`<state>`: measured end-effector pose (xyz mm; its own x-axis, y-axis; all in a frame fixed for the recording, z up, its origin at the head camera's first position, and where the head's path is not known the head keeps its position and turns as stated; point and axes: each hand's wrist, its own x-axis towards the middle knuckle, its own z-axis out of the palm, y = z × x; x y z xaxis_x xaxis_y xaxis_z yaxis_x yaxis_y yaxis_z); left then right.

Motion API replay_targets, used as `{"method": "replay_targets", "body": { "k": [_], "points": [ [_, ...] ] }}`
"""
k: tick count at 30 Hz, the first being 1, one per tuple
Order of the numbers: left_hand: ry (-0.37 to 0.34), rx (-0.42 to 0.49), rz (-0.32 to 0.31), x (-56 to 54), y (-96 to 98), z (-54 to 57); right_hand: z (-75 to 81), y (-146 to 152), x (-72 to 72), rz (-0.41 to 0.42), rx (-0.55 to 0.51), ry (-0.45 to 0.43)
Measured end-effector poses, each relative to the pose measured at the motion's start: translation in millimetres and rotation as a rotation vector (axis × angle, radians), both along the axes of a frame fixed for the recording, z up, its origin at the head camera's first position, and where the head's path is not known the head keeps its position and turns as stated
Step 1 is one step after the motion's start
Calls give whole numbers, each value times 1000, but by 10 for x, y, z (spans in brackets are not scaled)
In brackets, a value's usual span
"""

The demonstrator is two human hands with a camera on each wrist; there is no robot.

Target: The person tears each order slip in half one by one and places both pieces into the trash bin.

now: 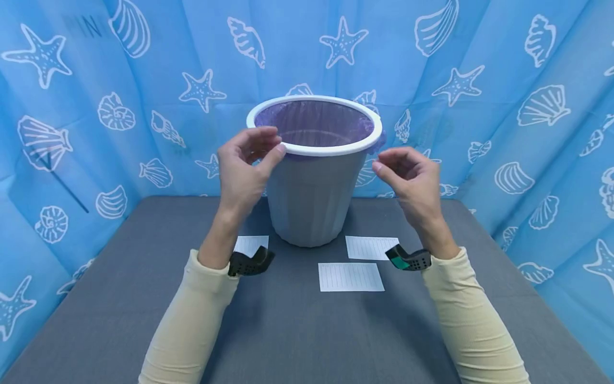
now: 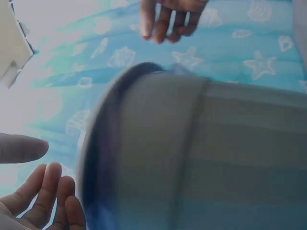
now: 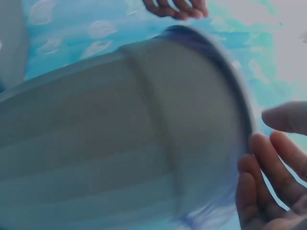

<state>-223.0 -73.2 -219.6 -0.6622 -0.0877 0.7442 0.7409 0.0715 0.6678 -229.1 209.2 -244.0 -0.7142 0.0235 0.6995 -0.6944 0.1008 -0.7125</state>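
Note:
A grey trash can [image 1: 312, 197] stands upright at the back of the table, with a white rim ring [image 1: 331, 151] around its mouth. A purple trash bag [image 1: 314, 122] lines it, its edge showing below the ring at the right. Beside the rim's near left is my left hand [image 1: 248, 162], thumb and fingers apart and loosely bent around nothing. My right hand [image 1: 408, 173], similarly bent, hovers off the can's right side; no object shows between its thumb [image 3: 283, 116] and fingers.
Three white lined cards lie on the grey table [image 1: 307, 336]: one card [image 1: 351, 277] in front of the can, another card [image 1: 369, 247] to the right, and a partly hidden card [image 1: 250, 245] at left. A blue shell-patterned curtain [image 1: 307, 48] surrounds the table's back and sides.

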Motion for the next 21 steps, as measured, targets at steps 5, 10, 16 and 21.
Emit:
{"method": "replay_targets", "body": {
  "k": [5, 10, 16, 21],
  "points": [
    [-77, -48, -37, 24, 6, -403, -462, 111, 34, 38, 202, -186],
    [-198, -115, -93, -13, 71, -754, -815, 169, 12, 120, 422, -364],
    [-289, -265, -173, -44, 220, -979, -987, 224, -62, 152, 651, -479],
    [-375, -400, -224, -38, 299, -1111, -1091, 259, -109, 182, 753, -537]
  ]
}}
